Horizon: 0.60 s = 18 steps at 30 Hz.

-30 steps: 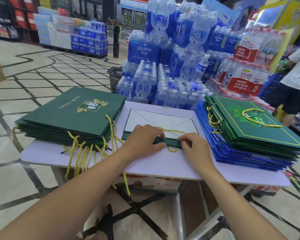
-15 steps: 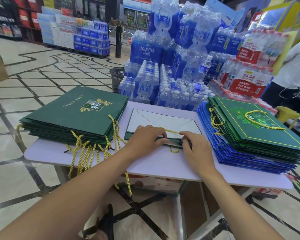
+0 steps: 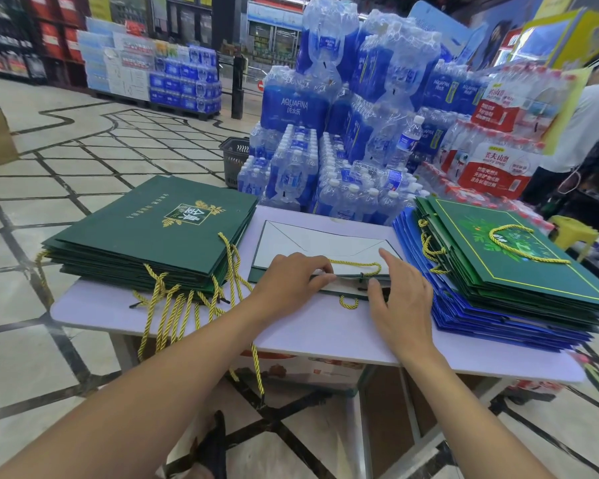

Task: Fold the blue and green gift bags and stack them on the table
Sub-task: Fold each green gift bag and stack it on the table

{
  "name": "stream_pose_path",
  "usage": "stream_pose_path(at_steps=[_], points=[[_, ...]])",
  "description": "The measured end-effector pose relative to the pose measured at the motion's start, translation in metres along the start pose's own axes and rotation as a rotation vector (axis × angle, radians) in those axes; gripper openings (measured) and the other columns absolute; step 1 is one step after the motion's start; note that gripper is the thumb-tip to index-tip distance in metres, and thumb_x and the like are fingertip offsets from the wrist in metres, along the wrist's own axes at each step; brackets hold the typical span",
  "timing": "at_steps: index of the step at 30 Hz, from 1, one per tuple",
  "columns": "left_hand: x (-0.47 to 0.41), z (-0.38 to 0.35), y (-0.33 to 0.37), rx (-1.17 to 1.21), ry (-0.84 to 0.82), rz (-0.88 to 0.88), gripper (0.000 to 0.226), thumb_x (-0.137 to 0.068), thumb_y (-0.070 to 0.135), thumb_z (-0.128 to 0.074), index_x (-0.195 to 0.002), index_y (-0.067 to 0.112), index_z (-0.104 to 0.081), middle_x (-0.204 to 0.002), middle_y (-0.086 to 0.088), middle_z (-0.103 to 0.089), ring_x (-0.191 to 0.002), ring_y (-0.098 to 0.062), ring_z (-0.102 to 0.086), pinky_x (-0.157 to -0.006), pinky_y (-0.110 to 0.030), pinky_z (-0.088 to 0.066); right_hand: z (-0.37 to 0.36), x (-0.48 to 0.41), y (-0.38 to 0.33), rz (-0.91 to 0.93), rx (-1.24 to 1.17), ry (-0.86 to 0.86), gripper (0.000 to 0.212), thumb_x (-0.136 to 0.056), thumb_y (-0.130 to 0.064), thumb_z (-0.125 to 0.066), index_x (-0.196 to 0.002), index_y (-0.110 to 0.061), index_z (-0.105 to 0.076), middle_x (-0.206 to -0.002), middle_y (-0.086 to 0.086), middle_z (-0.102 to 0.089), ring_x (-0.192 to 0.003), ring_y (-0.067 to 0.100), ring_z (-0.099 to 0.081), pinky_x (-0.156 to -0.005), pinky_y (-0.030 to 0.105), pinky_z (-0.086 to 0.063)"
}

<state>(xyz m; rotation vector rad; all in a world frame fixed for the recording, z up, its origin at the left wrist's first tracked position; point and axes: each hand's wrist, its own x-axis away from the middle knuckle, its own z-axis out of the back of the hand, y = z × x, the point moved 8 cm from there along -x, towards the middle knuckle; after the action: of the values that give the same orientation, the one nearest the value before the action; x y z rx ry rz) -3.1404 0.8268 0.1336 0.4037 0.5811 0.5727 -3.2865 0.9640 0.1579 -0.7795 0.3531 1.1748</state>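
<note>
Head: left hand point(image 3: 291, 281) on gift bag point(image 3: 308, 240)

Two bare forearms point(image 3: 173, 385), dark sandal point(image 3: 212, 444)

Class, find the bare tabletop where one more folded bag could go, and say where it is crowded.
Bare table runs along the near edge, before the middle bag, between the left stack with its hanging cords and the right stack. A narrow strip lies behind the middle bag, by the water bottles. Both ends are crowded.
</note>
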Motion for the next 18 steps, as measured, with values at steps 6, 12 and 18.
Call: stream_pose_path(at_steps=[6,12,18], points=[[0.0,0.001,-0.001,0.036,0.007,0.008,0.02,-0.104,0.049,-0.051,-0.1,0.036,-0.065,-0.086,0.013,-0.069,-0.083,-0.013,-0.06,-0.09,-0.041,-0.042,0.016,0.001,0.001,-0.028,0.002,0.136,0.014,-0.092,-0.026,-0.056,-0.103,-0.026,-0.065,-0.102,-0.008,-0.062,-0.099,0.019,-0.057,-0.087,0.034,-0.031],[-0.001,-0.001,-0.004,0.056,0.007,0.018,0.022,-0.104,0.051,-0.046,-0.1,0.037,-0.063,-0.085,0.01,-0.07,-0.083,-0.017,-0.061,-0.09,-0.042,-0.044,0.015,0.006,-0.002,-0.102,0.042,0.065,0.019,-0.093,-0.032,-0.062,-0.077,-0.03,-0.072,-0.057,-0.016,-0.054,-0.056,0.005,-0.047,-0.059,0.024,-0.028],[-0.002,0.001,-0.002,0.034,0.023,0.004,0.02,-0.105,0.045,-0.049,-0.104,0.032,-0.065,-0.087,0.01,-0.07,-0.084,-0.017,-0.059,-0.085,-0.039,-0.041,-0.018,0.002,0.007,-0.271,-0.207,-0.27,0.021,-0.098,-0.043,-0.059,-0.093,-0.031,-0.076,-0.057,-0.006,-0.067,-0.051,0.015,-0.061,-0.057,0.034,-0.053]])
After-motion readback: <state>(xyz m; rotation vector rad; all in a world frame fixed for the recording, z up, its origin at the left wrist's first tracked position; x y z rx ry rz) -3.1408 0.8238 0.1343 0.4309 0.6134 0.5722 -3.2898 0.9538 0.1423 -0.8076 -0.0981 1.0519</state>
